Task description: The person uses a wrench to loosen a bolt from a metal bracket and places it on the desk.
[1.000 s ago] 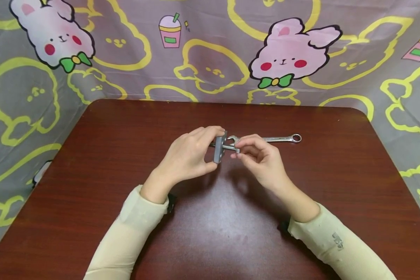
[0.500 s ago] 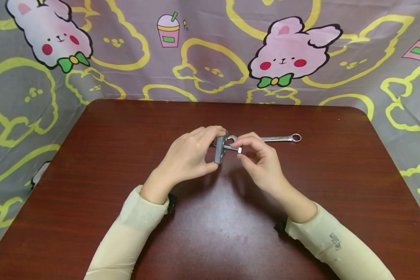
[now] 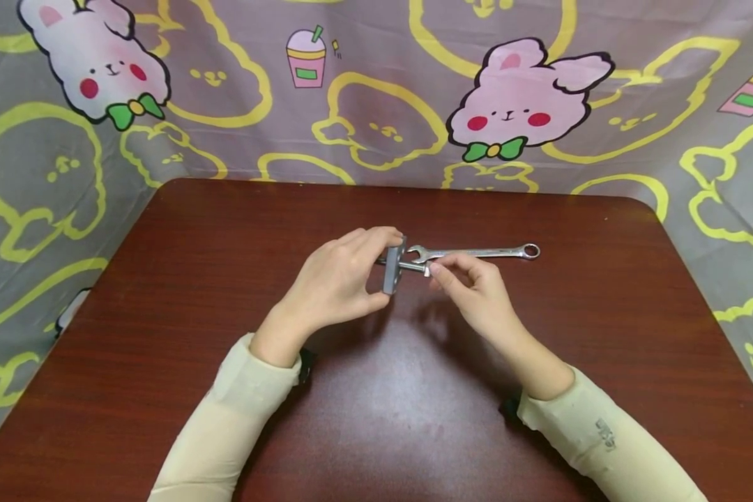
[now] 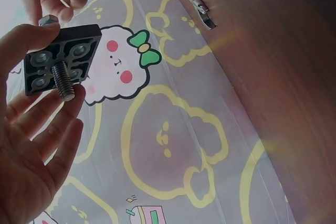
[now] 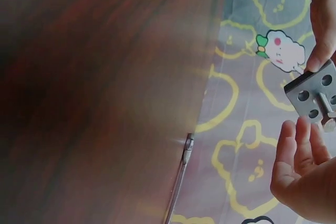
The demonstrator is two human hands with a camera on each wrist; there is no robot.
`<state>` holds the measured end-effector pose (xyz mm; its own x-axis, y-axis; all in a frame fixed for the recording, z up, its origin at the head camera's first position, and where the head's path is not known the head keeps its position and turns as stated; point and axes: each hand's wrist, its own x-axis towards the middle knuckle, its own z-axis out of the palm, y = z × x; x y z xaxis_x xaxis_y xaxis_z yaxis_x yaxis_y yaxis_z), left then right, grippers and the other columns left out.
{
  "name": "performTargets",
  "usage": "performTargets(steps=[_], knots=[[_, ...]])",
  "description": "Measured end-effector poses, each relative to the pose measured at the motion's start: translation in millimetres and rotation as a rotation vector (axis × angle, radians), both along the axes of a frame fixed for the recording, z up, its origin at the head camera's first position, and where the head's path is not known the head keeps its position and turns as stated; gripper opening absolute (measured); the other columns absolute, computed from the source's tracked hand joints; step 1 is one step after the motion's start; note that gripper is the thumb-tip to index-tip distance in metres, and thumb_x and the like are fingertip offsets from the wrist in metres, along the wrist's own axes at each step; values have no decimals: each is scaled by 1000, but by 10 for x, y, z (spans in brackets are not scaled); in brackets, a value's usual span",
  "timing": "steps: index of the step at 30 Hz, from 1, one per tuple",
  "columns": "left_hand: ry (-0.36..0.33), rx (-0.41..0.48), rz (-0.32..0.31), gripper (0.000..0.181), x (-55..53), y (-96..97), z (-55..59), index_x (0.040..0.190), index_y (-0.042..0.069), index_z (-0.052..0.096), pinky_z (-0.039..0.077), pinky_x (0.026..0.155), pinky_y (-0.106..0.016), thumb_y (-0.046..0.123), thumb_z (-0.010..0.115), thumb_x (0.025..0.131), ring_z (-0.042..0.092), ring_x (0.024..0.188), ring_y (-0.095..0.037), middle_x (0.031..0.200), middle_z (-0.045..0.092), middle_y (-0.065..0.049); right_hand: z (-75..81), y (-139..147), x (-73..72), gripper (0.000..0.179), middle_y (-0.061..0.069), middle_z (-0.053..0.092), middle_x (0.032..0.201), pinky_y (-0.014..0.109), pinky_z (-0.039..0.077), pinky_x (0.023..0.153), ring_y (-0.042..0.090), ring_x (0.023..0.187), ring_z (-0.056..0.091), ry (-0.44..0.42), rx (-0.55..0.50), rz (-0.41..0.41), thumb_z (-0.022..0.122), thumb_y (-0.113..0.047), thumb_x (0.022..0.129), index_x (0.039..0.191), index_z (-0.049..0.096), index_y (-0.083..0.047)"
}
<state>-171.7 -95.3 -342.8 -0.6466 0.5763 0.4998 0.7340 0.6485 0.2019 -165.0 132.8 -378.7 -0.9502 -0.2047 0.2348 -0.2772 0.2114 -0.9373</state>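
My left hand [image 3: 337, 279] grips a square grey plate [image 3: 392, 268] by its opposite edges, thumb on one and fingers on the other. Round holes show on the plate's face [image 5: 307, 86] in the right wrist view. Through its middle runs a metal bolt [image 3: 412, 265]; the threaded end [image 4: 63, 80] sticks out of the ribbed back in the left wrist view. My right hand [image 3: 480, 293] pinches the bolt at its head [image 3: 427, 270] with thumb and forefinger. Both hands hold these parts above the table.
A combination wrench [image 3: 496, 253] lies on the dark red-brown table [image 3: 376, 418], just behind my right hand, its open end toward the plate. A patterned cloth [image 3: 376, 90] hangs behind the table and along its sides.
My right fingers shift about the bolt's head, loosening half a second ago and now pinching it from slightly farther right. The left hand and plate stay nearly still; more of the wrench shows.
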Motion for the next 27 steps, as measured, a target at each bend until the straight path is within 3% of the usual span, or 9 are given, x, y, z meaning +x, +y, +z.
performTargets(steps=[5,9,15,20,27], knots=[[25,-2,-4,64,7,-6,-3,124,7,57,55,73,-32,18,83,66,66,101,-19,125,66,-7,16,2,3,15,-2,67,73,21,52,64,4,67,63,-20,16,12,63,-6,94,95,68,8],[38,3,-4,64,15,-21,11,123,7,57,55,73,-31,19,83,66,66,99,-19,124,66,-7,39,-13,25,15,8,68,79,18,53,66,5,70,65,35,-9,35,67,2,89,103,66,7],[20,20,1,66,21,-33,33,123,8,56,56,76,-33,21,84,65,66,100,-18,121,67,-5,70,-45,70,27,-1,68,83,19,55,71,7,78,67,149,-25,74,68,9,85,111,62,4],[-5,33,5,67,19,-36,30,124,9,56,56,80,-33,21,84,64,66,102,-17,120,67,-3,83,-64,86,27,2,68,91,20,55,70,4,83,66,188,-28,56,66,12,84,109,63,3],[-20,32,3,68,38,-37,32,125,10,56,55,81,-34,21,85,64,66,105,-17,123,66,-3,83,-71,92,21,-5,69,92,26,58,62,16,64,70,156,-172,123,64,12,87,107,62,9]])
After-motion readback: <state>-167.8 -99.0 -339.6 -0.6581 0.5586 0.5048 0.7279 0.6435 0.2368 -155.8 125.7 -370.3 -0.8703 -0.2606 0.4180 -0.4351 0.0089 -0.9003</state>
